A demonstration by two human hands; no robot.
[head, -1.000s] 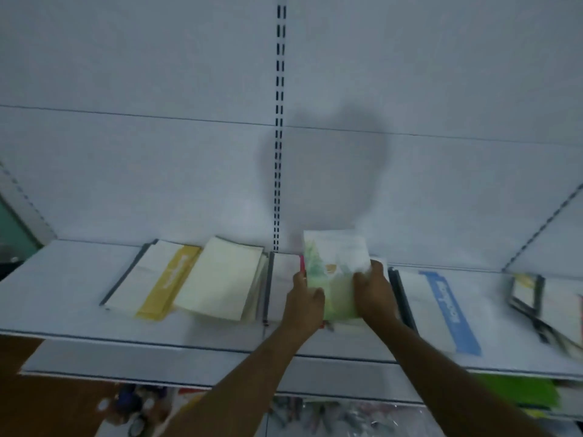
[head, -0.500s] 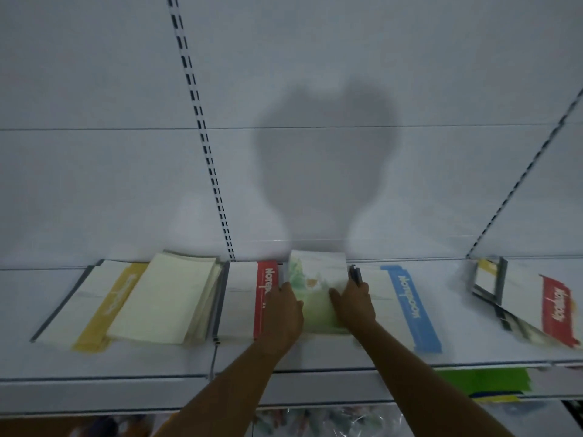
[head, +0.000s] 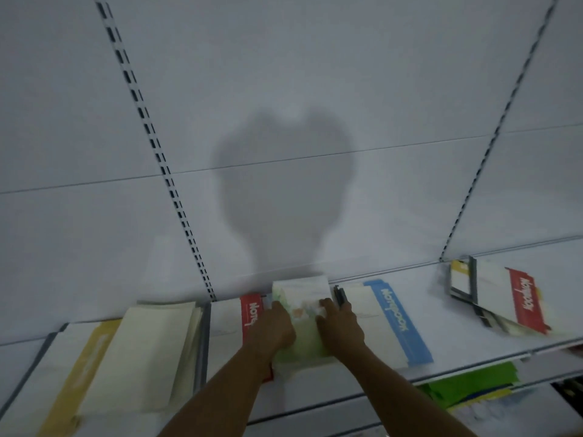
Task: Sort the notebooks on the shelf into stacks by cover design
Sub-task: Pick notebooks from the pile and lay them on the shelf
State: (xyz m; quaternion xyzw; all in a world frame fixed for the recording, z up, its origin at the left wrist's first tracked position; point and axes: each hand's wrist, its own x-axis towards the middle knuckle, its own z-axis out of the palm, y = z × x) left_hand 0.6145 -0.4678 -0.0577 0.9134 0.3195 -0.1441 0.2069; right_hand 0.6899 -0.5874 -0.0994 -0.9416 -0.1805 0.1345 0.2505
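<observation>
Nearest the camera, both forearms reach up over the front lip of the shelf. The left hand and the right hand each clasp a long side of the green notebook, which lies flat between them, its long axis running from the front edge toward the back wall. Neither hand is nearer; it sits squarely between them. It seems to rest on, or just beside, the red-banded notebook at left, with the blue-banded notebook just beside it at right. Farther left lie the cream stack and a yellow-banded notebook. Well apart at far right sits a loose unsorted pile.
</observation>
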